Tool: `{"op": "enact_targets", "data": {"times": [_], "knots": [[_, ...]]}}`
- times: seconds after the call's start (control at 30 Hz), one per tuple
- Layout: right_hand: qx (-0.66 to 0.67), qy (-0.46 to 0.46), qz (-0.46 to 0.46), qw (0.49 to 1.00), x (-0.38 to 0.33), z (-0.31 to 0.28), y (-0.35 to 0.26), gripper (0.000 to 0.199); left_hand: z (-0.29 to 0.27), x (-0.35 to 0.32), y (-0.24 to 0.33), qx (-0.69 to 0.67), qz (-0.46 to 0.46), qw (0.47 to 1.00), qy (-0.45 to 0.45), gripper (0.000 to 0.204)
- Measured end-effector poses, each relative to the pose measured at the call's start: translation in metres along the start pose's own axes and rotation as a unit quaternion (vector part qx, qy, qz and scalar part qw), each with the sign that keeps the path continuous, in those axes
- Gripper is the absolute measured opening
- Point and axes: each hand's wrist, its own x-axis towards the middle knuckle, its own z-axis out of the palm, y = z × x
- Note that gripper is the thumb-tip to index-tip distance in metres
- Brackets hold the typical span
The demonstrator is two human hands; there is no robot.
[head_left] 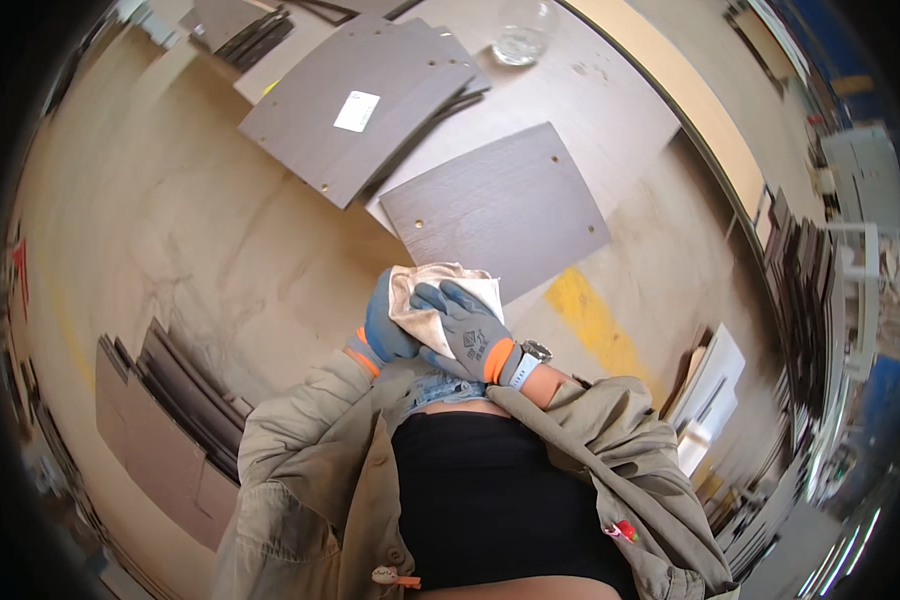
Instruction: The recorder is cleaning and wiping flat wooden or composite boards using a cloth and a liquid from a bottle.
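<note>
Both my hands wear grey-blue work gloves with orange cuffs and meet in front of my waist. Between them is a bunched, off-white cloth (415,290). My left hand (385,325) grips the cloth from its left side, the fingers partly hidden behind it. My right hand (462,325) lies over the cloth's front, fingers curled onto it. Just beyond the hands, a flat grey-brown panel (500,210) with several small brass-coloured holes lies on the pale table (610,110), its near corner jutting past the edge.
A stack of similar panels (380,85) with a white label lies at the table's far left. Behind it stands a clear glass jar (521,38). More panels (170,430) lean upright at my left, others (800,290) at far right. Yellow paint (600,330) marks the floor.
</note>
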Motion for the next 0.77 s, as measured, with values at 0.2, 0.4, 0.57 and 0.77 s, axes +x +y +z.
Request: {"op": "enact_targets", "data": {"times": [0.2, 0.4, 0.57, 0.77], "knots": [[0.088, 0.052, 0.081, 0.991, -0.040, 0.004, -0.004, 0.063, 0.007, 0.013, 0.003, -0.259, -0.214, 0.933, -0.128, 0.056], [0.040, 0.126, 0.272, 0.953, -0.056, -0.030, 0.038, 0.046, 0.025, 0.007, 0.001, -0.567, -0.389, 0.726, -0.002, 0.056], [-0.078, 0.195, 0.305, 0.929, -0.076, -0.042, 0.102, 0.053, 0.029, 0.005, -0.014, -0.498, -0.428, 0.754, 0.012, 0.058], [-0.048, 0.254, 0.328, 0.909, -0.065, -0.035, 0.107, 0.056, 0.031, 0.005, -0.028, -0.475, -0.438, 0.763, -0.016, 0.062]]}}
